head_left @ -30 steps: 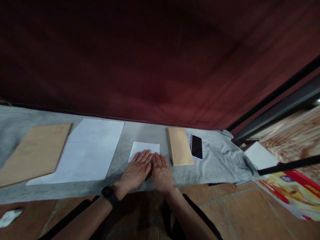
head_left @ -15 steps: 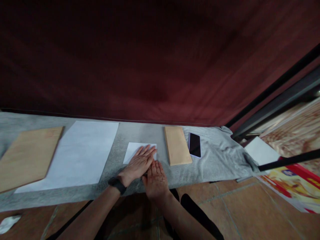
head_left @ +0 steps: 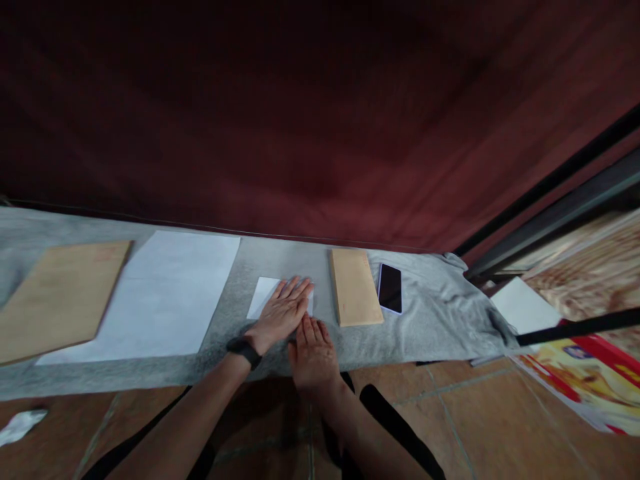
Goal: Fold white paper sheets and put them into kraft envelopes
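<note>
A small white sheet of paper [head_left: 262, 298] lies on the grey cloth [head_left: 230, 287] in front of me. Flat on it rests my left hand [head_left: 283, 312], fingers stretched out towards the upper right and a dark band on the wrist. My right hand [head_left: 314, 350] lies palm down just below, its fingertips at the paper's near edge and close against the left hand. Its fingers are extended side by side. The two hands hide much of the paper's right and lower part.
Left of the hands lie a large white sheet [head_left: 170, 293] and a big brown envelope or board [head_left: 65, 293] overlapping it. On the right are a thick tan block [head_left: 356, 287] and a phone [head_left: 390, 289]. A dark red curtain [head_left: 300, 133] hangs behind; black bars [head_left: 550, 200] stand right.
My left hand has slid slightly up and to the right over the small paper. The right hand stays almost in place, and the camera view has tilted a little.
</note>
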A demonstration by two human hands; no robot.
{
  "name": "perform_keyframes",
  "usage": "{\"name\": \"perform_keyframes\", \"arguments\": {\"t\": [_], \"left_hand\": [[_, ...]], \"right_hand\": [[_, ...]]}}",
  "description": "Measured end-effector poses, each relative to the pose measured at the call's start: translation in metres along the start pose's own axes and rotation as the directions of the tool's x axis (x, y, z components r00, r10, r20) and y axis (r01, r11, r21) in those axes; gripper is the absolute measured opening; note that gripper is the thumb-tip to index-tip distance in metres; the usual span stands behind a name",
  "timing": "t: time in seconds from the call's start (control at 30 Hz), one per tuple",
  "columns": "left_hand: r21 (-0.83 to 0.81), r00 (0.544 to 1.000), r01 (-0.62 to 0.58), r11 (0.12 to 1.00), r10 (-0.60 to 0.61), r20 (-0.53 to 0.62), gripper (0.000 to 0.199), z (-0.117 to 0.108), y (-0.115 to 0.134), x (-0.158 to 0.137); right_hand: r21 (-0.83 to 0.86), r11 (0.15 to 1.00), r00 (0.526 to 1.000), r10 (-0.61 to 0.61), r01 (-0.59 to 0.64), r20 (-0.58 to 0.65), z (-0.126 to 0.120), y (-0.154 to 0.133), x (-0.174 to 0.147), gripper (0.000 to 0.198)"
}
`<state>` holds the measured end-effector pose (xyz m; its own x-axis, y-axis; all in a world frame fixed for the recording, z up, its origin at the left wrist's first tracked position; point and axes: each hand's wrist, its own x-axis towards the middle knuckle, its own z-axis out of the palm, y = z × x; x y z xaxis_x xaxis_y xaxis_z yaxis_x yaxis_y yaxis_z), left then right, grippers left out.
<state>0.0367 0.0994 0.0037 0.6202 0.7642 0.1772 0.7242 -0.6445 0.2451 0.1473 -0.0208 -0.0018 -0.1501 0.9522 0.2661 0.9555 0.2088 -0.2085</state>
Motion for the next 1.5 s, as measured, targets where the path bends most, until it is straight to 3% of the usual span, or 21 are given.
{"name": "perform_keyframes", "arguments": {"t": [0.17, 0.37, 0.73, 0.9, 1.03, 1.17, 1.37, 1.5], "left_hand": [[-0.004, 0.999, -0.004, 1.0, 0.004, 0.032, 0.054, -0.002, 0.005, -0.017], [0.04, 1.0, 0.026, 0.999, -0.026, -0.009, 0.056, 0.001, 0.004, -0.036], [0.099, 0.941, 0.333, 0.938, -0.324, -0.094, 0.063, -0.011, -0.012, -0.046], [0.121, 0.91, 0.409, 0.905, -0.395, -0.123, 0.063, -0.024, -0.02, -0.051], [0.043, 0.893, 0.447, 0.894, -0.442, -0.09, 0.058, -0.042, -0.027, -0.05], [-0.124, 0.866, 0.483, 0.867, -0.494, -0.075, 0.055, -0.057, -0.034, -0.046], [-0.486, 0.758, 0.57, 0.662, -0.653, 0.001, 0.06, -0.049, -0.05, -0.042], [-0.813, 0.706, 0.449, 0.371, -0.705, 0.068, 0.078, -0.048, -0.049, -0.039]], "right_hand": [[0.02, 0.999, 0.999, 0.044, -0.045, 0.021, -0.005, 0.012, 0.004, 0.048], [-0.022, 0.997, 0.997, 0.071, -0.071, 0.003, -0.001, 0.017, 0.015, 0.048], [-0.067, 0.991, 0.994, 0.113, -0.113, 0.007, 0.0, 0.022, 0.036, 0.054], [-0.09, 0.991, 0.995, 0.101, -0.103, -0.018, 0.001, 0.024, 0.038, 0.057], [-0.091, 0.992, 0.996, 0.085, -0.088, -0.033, -0.002, 0.023, 0.038, 0.057], [-0.041, 0.999, 0.999, -0.01, 0.012, 0.037, -0.006, 0.017, 0.041, 0.057], [0.016, 0.999, 0.994, -0.043, 0.042, 0.099, -0.007, -0.003, 0.045, 0.062], [0.034, 0.999, 0.996, -0.01, 0.006, 0.094, -0.009, -0.009, 0.048, 0.06]]}}
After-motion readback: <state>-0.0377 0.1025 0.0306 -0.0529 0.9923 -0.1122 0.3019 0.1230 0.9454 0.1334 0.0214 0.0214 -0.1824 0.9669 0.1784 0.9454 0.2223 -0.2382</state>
